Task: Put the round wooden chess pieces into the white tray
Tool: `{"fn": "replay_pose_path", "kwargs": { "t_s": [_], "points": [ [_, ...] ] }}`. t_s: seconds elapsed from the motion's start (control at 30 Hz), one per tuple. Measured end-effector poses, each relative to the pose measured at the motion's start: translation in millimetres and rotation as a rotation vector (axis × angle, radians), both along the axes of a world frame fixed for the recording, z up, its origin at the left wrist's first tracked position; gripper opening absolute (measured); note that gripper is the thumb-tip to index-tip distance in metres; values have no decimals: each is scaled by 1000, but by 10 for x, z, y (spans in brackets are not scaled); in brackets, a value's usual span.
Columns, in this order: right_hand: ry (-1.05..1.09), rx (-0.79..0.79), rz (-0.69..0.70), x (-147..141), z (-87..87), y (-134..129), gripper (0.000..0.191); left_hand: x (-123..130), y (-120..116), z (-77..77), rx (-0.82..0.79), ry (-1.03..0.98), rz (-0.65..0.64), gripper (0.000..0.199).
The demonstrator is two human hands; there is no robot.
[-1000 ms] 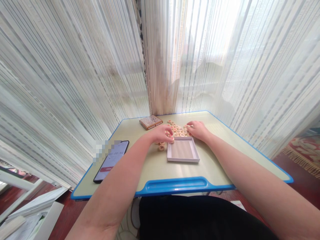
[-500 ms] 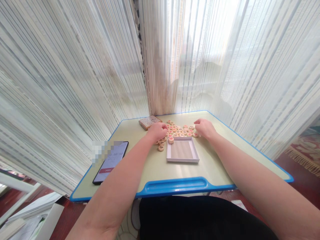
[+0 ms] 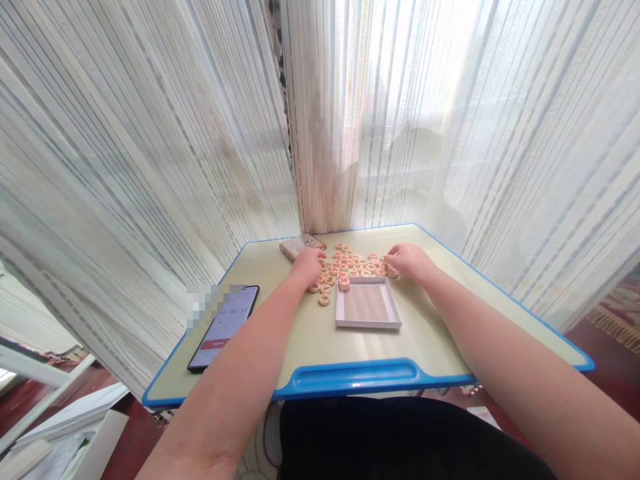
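Note:
Round wooden Chinese chess pieces (image 3: 351, 263) with red and black characters lie in a loose pile near the middle of the table. At the pile's left edge is my left hand (image 3: 307, 267), fingers partly stretched out, with nothing visible in them. My right hand (image 3: 411, 261) reaches to the right edge, its thumb and fingertips closed at a piece that they partly hide. In front of the pile lies a shallow white open box (image 3: 368, 325). One red-lettered piece (image 3: 345, 283) sits in its back left corner.
A patterned flat box (image 3: 303, 244) lies behind my left hand. To the left, a phone (image 3: 227, 327) shows a running timer. The table (image 3: 310, 343) has a blue rim and a blue front tray groove (image 3: 355, 375). String curtains (image 3: 200, 133) hang behind it.
My left hand has shifted slightly left, its fingers loosening and uncovering pieces. My right hand's fingertips have come down onto a piece at the right edge.

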State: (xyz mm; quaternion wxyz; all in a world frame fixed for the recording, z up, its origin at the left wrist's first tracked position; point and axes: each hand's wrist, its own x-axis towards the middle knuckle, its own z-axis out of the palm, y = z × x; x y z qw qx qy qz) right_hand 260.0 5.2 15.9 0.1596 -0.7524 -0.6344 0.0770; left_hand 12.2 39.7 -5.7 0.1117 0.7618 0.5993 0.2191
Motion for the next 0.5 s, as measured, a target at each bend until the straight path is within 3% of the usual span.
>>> {"fn": "replay_pose_path", "kwargs": {
  "t_s": [0.2,0.37,0.5],
  "points": [
    [34,122,82,-19,-84,12,29,-55,87,-78,-66,-180,35,45],
    [79,206,340,-127,-110,-27,28,-59,129,-108,-175,-322,17,45],
    [194,148,543,-204,-31,-138,26,-58,142,-114,-233,-452,34,42]
  ]
}}
